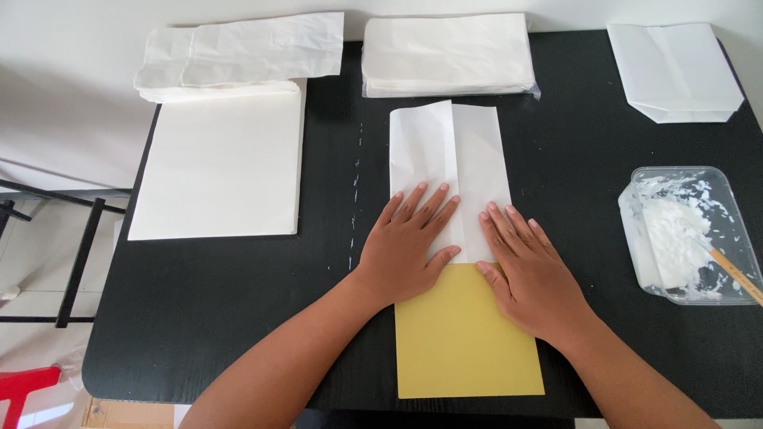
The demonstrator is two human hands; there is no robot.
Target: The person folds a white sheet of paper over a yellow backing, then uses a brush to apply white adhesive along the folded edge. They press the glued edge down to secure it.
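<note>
- The left hand (407, 246) lies flat, palm down, fingers spread and straight, pressing on the lower left part of a folded white paper sheet (449, 167); it grips nothing.
- The right hand (528, 274) lies the same way just beside it, open and flat, its fingers on the sheet's lower right edge and its palm over the yellow card (465, 342) below.
- The white sheet sits in the middle of the table, its two side flaps folded inward so they meet in a lengthwise seam (the seam runs up between the two hands).
- The yellow card pokes out from under the sheet's near end and reaches almost to the table's front edge.
- The black table (238, 318) has a matte top with a dotted trail of white flecks just left of the sheet.
- On the right, a clear plastic tub (636, 222) holds white paste, with a wooden stick (735, 274) leaning in it.
- At the far right corner lies one finished white paper bag (675, 71).
- At the far middle sits a wrapped stack of white bags (447, 56).
- At the left lies a pile of flat white sheets (218, 167), with a few loose bags (238, 56) on its far end.
- Beyond the table's left edge are a pale tiled floor, a black metal frame (75, 262) and a red stool (24, 389).
</note>
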